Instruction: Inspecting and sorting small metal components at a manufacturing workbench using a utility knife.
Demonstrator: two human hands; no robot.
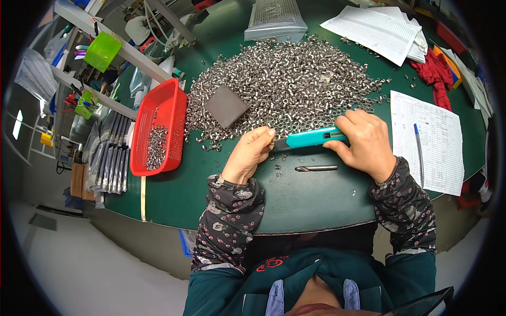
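My right hand [367, 142] is closed around the teal handle of a utility knife [312, 138], which lies level with its blade end toward the left. At that blade end, my left hand [249, 151] pinches a small metal ring [272, 142] between thumb and fingertips, mostly hidden by them. Just beyond both hands spreads a wide heap of small shiny metal rings [300, 79]. A drill bit [316, 168] rests on the green table below the knife, with a few loose rings near it.
A dark square block [226, 107] sits on the heap's left part. To the left stands a red plastic basket [179, 126] with some rings inside. Printed sheets [437, 142] with a pen [418, 147] lie at the right, near a red cloth [435, 76]. A clear plastic bag [275, 18] is at the back.
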